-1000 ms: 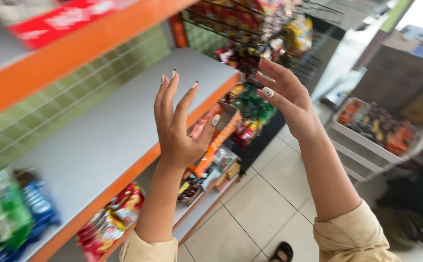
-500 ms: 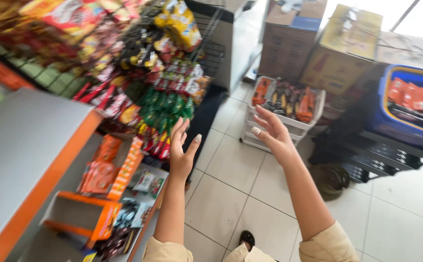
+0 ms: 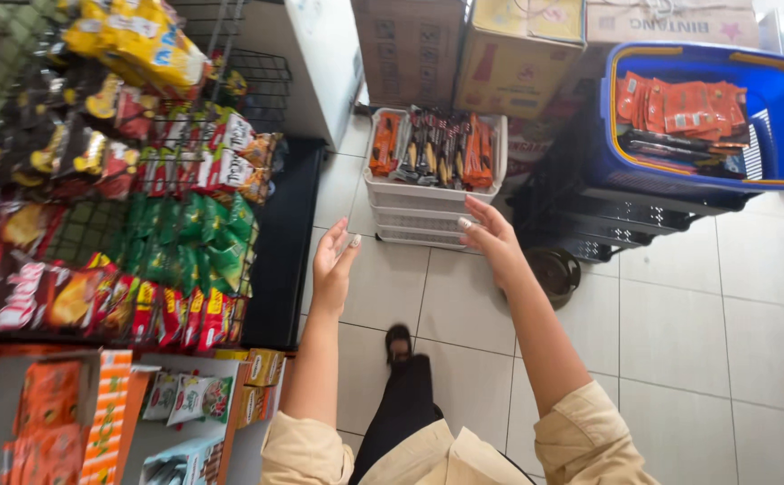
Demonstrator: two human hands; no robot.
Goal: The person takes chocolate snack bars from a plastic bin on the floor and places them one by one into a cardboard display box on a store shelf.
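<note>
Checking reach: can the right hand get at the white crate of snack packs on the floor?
Probably yes: the right hand hangs empty beside the white crate, whose top is open, with nothing between them.

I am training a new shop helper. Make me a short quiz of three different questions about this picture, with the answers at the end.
1. True or false: the left hand holds a packet.
2. Which container is nearest the right hand? A) the blue basket B) the white crate C) a cardboard box
3. Fill in: the green packets hang on a wire ____ at the person's left.

Key
1. False: both hands are open and empty, held above the tiled floor.
2. B: the right hand is just in front of the white crate of sachets.
3. rack
</note>
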